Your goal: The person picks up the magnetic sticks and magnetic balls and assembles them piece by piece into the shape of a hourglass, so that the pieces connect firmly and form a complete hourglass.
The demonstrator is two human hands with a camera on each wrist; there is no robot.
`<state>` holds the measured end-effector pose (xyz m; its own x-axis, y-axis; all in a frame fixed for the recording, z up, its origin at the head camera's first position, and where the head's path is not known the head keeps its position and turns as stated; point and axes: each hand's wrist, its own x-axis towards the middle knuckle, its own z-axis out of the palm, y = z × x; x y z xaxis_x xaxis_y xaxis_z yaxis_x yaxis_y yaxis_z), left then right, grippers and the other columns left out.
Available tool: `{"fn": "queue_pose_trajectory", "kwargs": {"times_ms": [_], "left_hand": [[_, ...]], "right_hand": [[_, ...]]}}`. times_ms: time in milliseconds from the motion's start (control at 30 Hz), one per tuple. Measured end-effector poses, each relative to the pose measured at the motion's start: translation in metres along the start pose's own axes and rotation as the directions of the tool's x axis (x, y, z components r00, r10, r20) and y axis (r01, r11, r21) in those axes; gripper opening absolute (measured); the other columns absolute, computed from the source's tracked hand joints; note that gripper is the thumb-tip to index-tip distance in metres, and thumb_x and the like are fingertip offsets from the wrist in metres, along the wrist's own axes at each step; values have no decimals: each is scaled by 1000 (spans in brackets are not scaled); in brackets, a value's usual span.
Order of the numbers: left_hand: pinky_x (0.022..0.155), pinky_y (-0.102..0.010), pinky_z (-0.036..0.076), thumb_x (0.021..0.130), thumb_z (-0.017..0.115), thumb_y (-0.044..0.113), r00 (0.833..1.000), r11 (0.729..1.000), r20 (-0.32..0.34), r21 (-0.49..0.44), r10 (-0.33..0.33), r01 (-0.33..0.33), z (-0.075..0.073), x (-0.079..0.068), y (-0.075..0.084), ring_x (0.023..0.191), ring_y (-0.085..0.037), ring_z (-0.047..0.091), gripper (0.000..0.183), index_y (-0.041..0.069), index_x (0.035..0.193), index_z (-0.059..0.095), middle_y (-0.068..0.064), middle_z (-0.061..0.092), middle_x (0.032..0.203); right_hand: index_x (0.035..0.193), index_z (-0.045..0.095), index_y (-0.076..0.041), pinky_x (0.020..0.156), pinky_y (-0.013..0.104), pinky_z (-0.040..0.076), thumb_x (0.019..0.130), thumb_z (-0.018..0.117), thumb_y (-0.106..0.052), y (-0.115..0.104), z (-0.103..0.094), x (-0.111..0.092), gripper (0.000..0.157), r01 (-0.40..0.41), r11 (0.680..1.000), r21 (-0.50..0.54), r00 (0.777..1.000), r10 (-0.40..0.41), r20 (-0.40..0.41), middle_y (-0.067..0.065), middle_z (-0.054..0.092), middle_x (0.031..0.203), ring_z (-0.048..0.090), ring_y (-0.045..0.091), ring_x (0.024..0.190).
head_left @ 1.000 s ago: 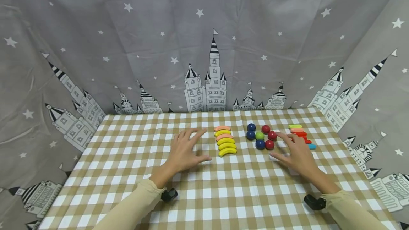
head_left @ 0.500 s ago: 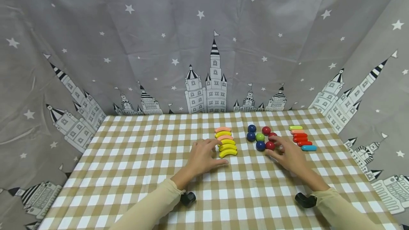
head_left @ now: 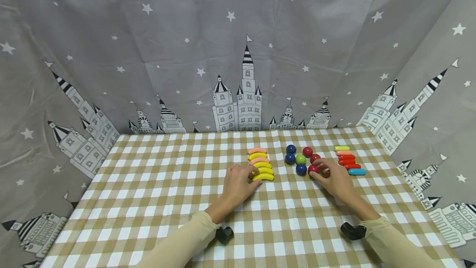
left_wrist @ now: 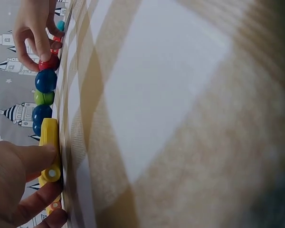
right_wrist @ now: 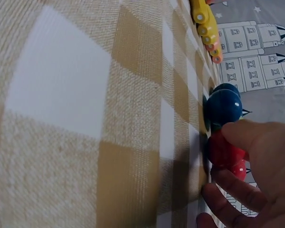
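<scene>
My left hand (head_left: 238, 183) pinches the nearest yellow toy banana (left_wrist: 50, 132) at its left end, thumb on the near side and fingers curled behind. That banana lies at the front of a column of yellow and peach toy bananas (head_left: 257, 160). My right hand (head_left: 336, 179) holds the nearest glossy red ball (right_wrist: 222, 151) between thumb and fingertips, at the front right of a cluster of balls. Two more red balls, a green ball (head_left: 300, 159) and dark blue balls (head_left: 301, 169) make up the cluster.
Right of the balls, a column of small rounded sticks lies on the table: lime, peach, several red (head_left: 346, 161) and blue (head_left: 357, 172). A brown-and-white checked cloth (head_left: 148, 202) covers the table. A grey curtain (head_left: 167, 20) with castles and stars hangs behind.
My left hand has moved right onto the front yellow banana and closed its fingers on it. My right hand has come left and down from the sticks to the front red ball.
</scene>
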<state>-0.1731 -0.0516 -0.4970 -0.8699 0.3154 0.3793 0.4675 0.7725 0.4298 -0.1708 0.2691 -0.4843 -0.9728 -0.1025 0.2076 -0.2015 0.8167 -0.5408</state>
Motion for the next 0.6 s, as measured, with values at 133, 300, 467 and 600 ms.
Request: {"fn": "queue_pose_trajectory", "kwargs": {"times_ms": [133, 300, 467, 600], "left_hand": [[72, -35, 36, 83, 88, 28, 1000, 1000, 11, -17, -12, 12, -1, -1, 2, 69, -13, 50, 19, 16, 93, 78, 4, 67, 74], [70, -33, 38, 83, 87, 28, 999, 1000, 41, -21, -2, 2, -7, -5, -1, 67, -12, 48, 18, 16, 90, 77, 4, 65, 70], [68, -33, 38, 81, 87, 26, 999, 999, 43, -23, 27, -26, -11, -6, -3, 68, -12, 50, 16, 17, 89, 76, 6, 66, 72], [67, -32, 37, 82, 86, 26, 998, 999, 48, -28, 47, -46, -8, -6, -3, 69, -12, 50, 14, 17, 88, 76, 6, 66, 72]], "right_hand": [[121, 68, -6, 81, 46, 56, 88, 81, -13, 1, -3, -1, 36, 9, 999, 48, 999, -10, 38, 14, 72, 110, 64, 28, 88], [119, 69, -9, 81, 40, 54, 87, 81, -9, 1, -9, -4, 34, 10, 996, 91, 993, -21, 117, 9, 71, 107, 61, 24, 88], [120, 69, -12, 79, 36, 53, 87, 80, -9, 4, -13, -7, 34, -1, 993, 121, 987, -19, 163, 4, 70, 106, 61, 21, 88], [120, 69, -13, 78, 35, 53, 88, 80, -8, 6, -11, -8, 34, 8, 991, 135, 985, -31, 169, 5, 70, 108, 61, 20, 88]]}}
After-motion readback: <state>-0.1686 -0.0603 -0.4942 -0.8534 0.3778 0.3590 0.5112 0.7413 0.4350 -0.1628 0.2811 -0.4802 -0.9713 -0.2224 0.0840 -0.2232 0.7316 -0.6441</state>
